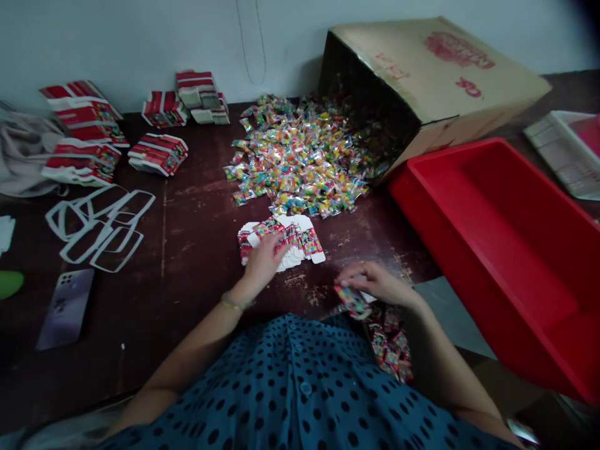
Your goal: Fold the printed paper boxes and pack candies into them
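Small flat printed cartons (309,240) with white flaps lie in an overlapping pile on the dark table before me. My left hand (265,259) is over this pile, its fingers closed on a carton (268,226) at the top. Low on the right, my right hand (372,281) grips another colourful carton (354,303), smeared by motion, by its upper edge. Below that hand, many similar printed cartons (391,350) gather in a container at the table's edge, partly hidden by my arm.
Small candy packets (300,156) spill from a tipped cardboard box (435,75). A red tub (506,250) stands at right. Bundled cartons (159,153), white bands (100,228), a phone (65,309) and a cloth bag (25,153) lie left. A white basket (562,150) stands far right.
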The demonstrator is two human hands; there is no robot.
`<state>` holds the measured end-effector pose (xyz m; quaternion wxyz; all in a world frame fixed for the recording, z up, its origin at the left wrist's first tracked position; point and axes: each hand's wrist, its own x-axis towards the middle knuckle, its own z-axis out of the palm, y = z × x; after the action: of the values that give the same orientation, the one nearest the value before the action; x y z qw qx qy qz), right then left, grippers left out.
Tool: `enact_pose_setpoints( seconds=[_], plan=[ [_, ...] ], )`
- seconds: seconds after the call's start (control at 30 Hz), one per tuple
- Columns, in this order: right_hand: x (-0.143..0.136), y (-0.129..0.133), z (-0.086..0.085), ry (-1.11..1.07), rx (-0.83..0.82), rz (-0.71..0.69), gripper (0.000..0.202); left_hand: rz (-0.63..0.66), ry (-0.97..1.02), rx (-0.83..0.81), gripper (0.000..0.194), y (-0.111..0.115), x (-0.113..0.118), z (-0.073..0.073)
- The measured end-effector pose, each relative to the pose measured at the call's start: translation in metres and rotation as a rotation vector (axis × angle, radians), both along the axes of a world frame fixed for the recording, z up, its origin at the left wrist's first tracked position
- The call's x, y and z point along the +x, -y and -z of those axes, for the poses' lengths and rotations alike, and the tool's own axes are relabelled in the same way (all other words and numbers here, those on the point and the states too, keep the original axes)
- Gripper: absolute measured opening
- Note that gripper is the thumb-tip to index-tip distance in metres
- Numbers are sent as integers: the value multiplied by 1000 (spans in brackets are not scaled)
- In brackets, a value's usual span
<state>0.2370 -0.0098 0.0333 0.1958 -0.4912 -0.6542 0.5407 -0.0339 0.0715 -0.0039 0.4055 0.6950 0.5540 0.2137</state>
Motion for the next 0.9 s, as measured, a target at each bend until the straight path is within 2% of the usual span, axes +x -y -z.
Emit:
enact_pose_setpoints(
  seconds=[0.03,0.07,0.13,0.2,0.3,0.37,0.43,0.5,0.57,0.6,0.7,0.83,0.9],
  plan=[
    [12,2,-4,48,-25,-71,28,-96,-162,154,35,-16,-5,2],
    [19,3,-5,87,-28,-124,28,-150,-309,239,40,-31,-11,4],
    [20,1,-2,141,39,-146,29,-115,-471,280,42,-55,-22,7],
    [3,-6,7,153,137,-105,29,-82,-478,331,31,-66,-29,7],
    [-40,-27,18,45,286,21,29,-131,-277,368,7,-56,-29,0],
    [-70,-42,22,-24,415,184,38,-170,-48,215,6,-36,-23,-5],
    [-95,-54,25,-65,537,295,45,-155,215,-24,21,-10,-16,-8],
    [-112,-59,27,-82,601,267,42,-213,538,-294,37,15,-12,-7],
    [-123,-59,30,-51,640,194,37,-270,772,-562,40,33,-12,-5],
    [-125,-56,31,-17,663,176,37,-285,815,-653,42,38,-14,-3],
    [-128,-47,33,23,682,192,38,-298,811,-760,43,44,-23,-2],
    [-124,-40,23,-101,453,179,13,-167,737,-826,34,46,-25,-8],
    [-117,-42,14,-118,355,95,12,-133,730,-836,28,48,-20,-13]
  ],
)
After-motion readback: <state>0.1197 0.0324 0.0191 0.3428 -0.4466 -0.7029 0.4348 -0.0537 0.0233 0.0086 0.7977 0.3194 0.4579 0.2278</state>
